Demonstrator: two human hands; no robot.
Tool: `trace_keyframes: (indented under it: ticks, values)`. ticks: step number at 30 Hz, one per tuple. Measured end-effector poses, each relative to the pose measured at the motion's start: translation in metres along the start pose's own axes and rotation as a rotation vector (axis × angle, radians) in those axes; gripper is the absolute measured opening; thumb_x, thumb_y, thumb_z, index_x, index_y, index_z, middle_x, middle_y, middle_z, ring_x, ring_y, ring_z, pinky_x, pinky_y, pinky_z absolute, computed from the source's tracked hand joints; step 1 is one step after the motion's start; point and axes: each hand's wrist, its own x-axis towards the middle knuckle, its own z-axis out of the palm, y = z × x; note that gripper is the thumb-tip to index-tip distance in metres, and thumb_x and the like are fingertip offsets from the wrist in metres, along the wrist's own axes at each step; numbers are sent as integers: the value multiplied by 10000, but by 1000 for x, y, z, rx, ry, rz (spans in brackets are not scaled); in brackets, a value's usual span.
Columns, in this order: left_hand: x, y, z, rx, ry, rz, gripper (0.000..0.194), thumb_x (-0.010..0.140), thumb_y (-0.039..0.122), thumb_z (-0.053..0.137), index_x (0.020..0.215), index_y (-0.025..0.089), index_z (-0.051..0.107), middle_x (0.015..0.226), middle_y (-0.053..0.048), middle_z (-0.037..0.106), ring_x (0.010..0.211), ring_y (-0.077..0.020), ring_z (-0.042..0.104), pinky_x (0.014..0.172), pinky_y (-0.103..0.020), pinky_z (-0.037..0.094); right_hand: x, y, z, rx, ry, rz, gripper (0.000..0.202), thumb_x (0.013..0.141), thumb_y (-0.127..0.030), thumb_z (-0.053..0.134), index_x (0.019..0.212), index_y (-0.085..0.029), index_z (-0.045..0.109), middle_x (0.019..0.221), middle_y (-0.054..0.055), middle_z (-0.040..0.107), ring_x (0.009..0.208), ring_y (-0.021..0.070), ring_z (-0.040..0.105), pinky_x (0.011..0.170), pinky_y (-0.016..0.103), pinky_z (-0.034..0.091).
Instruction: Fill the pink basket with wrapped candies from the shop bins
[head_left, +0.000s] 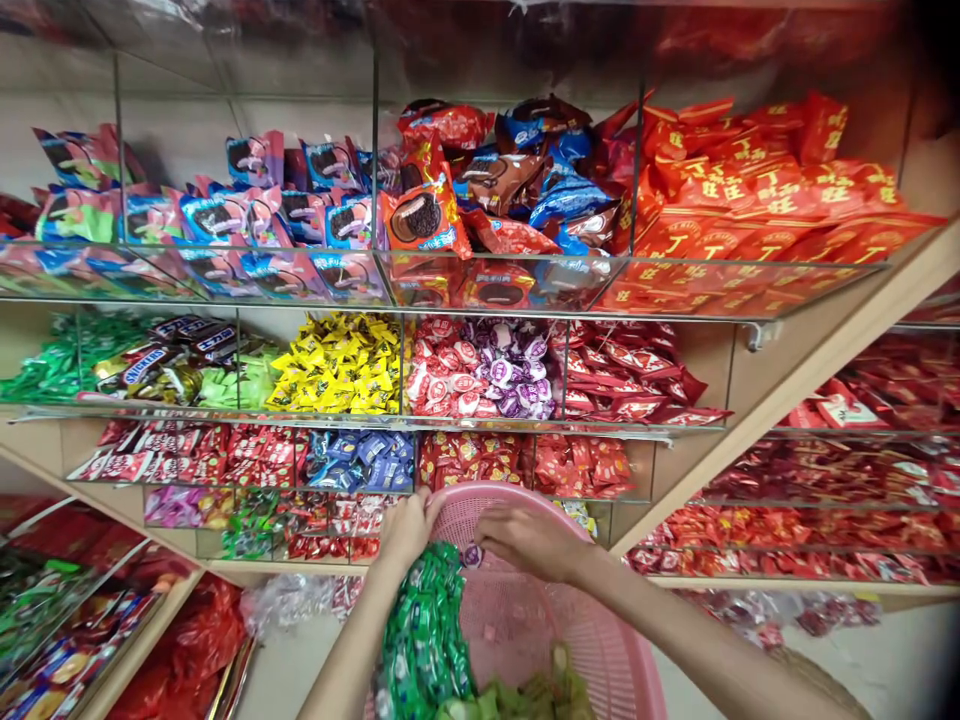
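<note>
A pink plastic basket (652, 680) with perforated walls is in front of me, tilted so that its inside shows. My left hand (407, 528) is closed over the basket's far left rim. Over the basket's inside, my right hand (529, 540) has its fingers curled downward, with a purple-wrapped candy (472, 556) at the fingertips. Green-wrapped candies (425, 635) are heaped along the left inside wall. Lighter yellow-green candies (525, 697) lie at the near end of the basket.
Glass-divided shelves hold yellow candies (337, 365), purple candies (517, 370), cookie packs (427, 215) and red packets (750, 190). More red candies (840, 470) fill the right-hand shelves. A wooden divider (825, 330) slants between them. Plastic bags (292, 600) lie below.
</note>
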Motion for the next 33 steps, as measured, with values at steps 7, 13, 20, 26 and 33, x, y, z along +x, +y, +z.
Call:
trace_keyframes:
  ticks: [7,13,20,26,33]
  values:
    - [2,-1,2,13,2,7,513,900,569,212,984,229,587,897,-82,691,889,-226,644,710,-272,397,-22,18,62,235,-149,138,154,824,-137,490,847,-178,637,830,13,662,780,143,579,716,240,423]
    - [1,0,1,21,-9,-12,518,896,574,222,1021,232,591,923,-81,690,903,-223,641,714,-262,394,-34,18,77,415,-241,221,146,720,-72,540,770,-156,647,759,-5,647,687,116,555,619,203,416]
    - [0,0,2,35,6,-4,513,896,574,223,1007,242,597,913,-84,689,878,-228,643,705,-266,402,-49,26,87,459,-268,314,168,679,-60,543,764,-147,659,727,-22,611,647,95,517,578,182,394]
    - [-1,1,0,20,-2,-21,534,888,592,231,1054,238,595,938,-105,687,888,-237,638,731,-284,403,-52,27,91,380,-278,327,174,643,-32,566,720,-151,669,695,-23,619,638,102,518,582,193,394]
    - [-2,1,1,20,6,-23,528,894,580,214,1033,245,598,928,-101,689,886,-259,640,713,-301,409,-53,32,75,299,-409,331,172,673,-52,598,763,-141,714,716,-9,660,669,117,567,574,187,396]
